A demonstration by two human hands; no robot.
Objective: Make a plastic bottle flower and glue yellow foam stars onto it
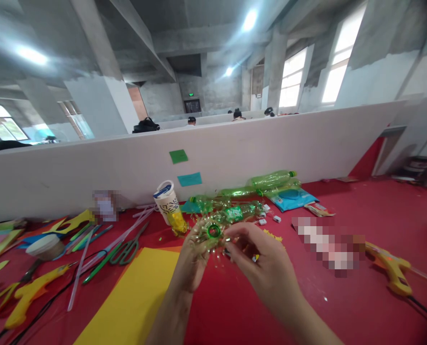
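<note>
In the middle of the head view is a cut green plastic bottle top (209,225), its round neck facing me and its clear plastic slit into strips that fan outward. My left hand (192,261) is closed around it from the left and below. From the right, my right hand (267,261) pinches at the edge of the strips with thumb and forefinger. Behind the piece lie several green plastic bottles (274,180), one with a green label (235,213). Under my left forearm is a sheet of yellow paper (127,297).
Two yellow glue guns, a left one (29,294) and a right one (393,268), lie with cords on the red table (242,316). Scissors (127,249), a paper cup (166,201), a blue packet (292,199) and coloured sheets surround my hands. A white partition (235,148) stands behind.
</note>
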